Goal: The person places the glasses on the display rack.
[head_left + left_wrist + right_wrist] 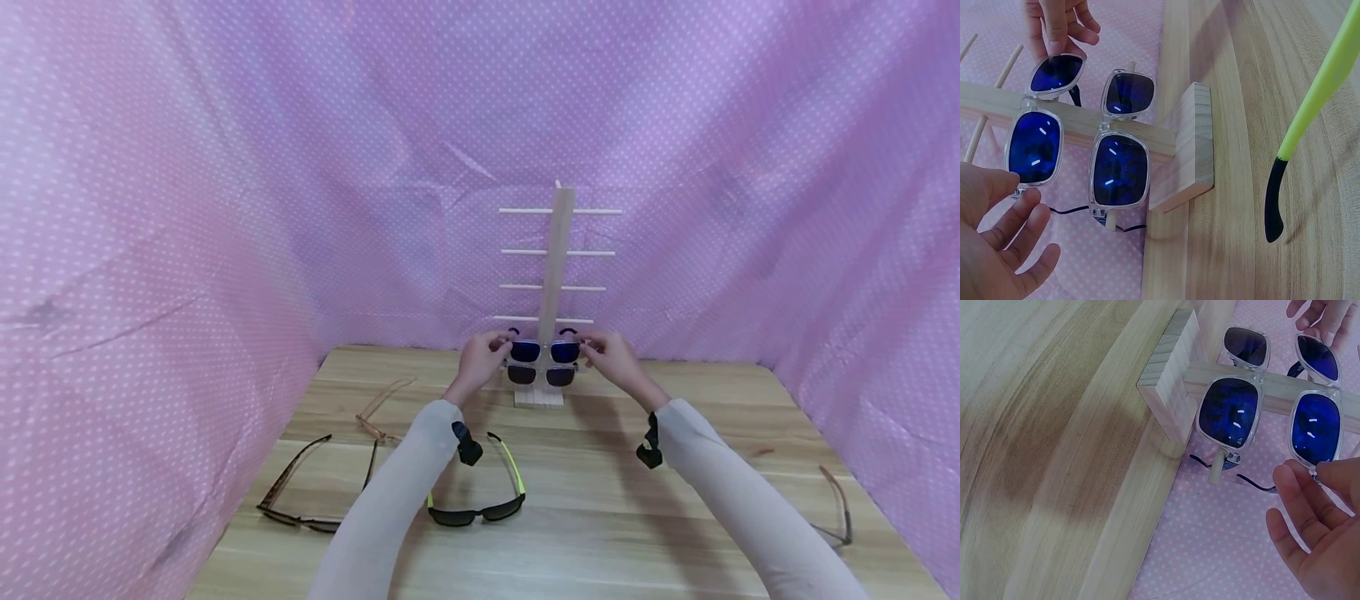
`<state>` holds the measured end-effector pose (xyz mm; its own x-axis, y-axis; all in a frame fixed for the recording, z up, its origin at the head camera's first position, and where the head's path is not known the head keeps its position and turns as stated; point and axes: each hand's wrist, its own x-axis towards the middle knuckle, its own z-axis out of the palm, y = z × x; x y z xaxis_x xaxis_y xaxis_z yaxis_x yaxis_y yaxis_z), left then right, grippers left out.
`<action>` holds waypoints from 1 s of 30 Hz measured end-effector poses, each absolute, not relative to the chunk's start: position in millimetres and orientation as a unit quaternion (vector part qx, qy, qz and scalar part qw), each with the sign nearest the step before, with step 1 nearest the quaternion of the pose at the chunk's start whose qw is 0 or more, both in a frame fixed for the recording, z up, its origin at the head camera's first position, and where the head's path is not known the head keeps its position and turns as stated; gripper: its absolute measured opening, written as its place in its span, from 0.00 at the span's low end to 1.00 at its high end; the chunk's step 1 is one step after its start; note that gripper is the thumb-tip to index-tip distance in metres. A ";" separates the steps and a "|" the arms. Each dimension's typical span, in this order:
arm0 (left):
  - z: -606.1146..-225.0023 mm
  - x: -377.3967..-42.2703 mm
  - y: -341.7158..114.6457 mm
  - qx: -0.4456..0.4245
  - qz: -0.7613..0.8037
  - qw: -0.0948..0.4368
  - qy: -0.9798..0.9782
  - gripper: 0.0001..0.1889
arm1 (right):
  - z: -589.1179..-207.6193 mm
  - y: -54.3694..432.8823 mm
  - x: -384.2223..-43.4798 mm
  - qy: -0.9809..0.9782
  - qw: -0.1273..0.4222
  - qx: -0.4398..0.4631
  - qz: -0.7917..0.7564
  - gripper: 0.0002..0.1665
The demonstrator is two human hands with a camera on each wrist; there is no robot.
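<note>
Both hands hold one pair of clear-framed sunglasses with blue lenses [565, 352] by its outer ends, at the lower part of a wooden display rack [557, 258]. My left hand [481, 360] pinches one end between thumb and forefinger, its other fingers loosely bent. At the opposite end, my right hand [613, 360] pinches the frame the same way. Just below hangs a second clear-framed pair with dark blue lenses [1121, 170], resting on the rack's lowest peg [1217, 470]. Both pairs lie across the front of the post, lenses facing me.
Black sunglasses with yellow-green temples [477, 513] lie on the wooden table [585, 500]. To the left are dark-framed glasses [281, 517] and light brown glasses [369, 425], partly behind the left sleeve. Another pair [846, 508] sits at right. Pink dotted cloth [420, 167] surrounds the table.
</note>
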<state>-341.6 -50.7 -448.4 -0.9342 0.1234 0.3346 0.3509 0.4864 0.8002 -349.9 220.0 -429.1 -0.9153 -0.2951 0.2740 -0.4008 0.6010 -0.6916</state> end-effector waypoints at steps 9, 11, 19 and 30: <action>-446.6 -341.2 -46.9 -0.120 -0.472 0.099 -0.868 0.13 | -432.8 221.1 -349.9 -0.896 0.062 0.183 0.400 0.18; -446.1 -341.2 -47.2 -0.117 -0.473 0.095 -0.868 0.14 | -433.0 221.1 -350.3 -0.896 0.061 0.185 0.400 0.18; -447.0 -341.1 -49.3 -0.112 -0.462 0.093 -0.875 0.15 | -432.7 220.7 -349.8 -0.892 0.060 0.195 0.405 0.18; -447.3 -342.7 -50.2 -0.129 -0.479 0.096 -0.863 0.14 | -431.7 220.2 -351.8 -0.896 0.066 0.195 0.393 0.19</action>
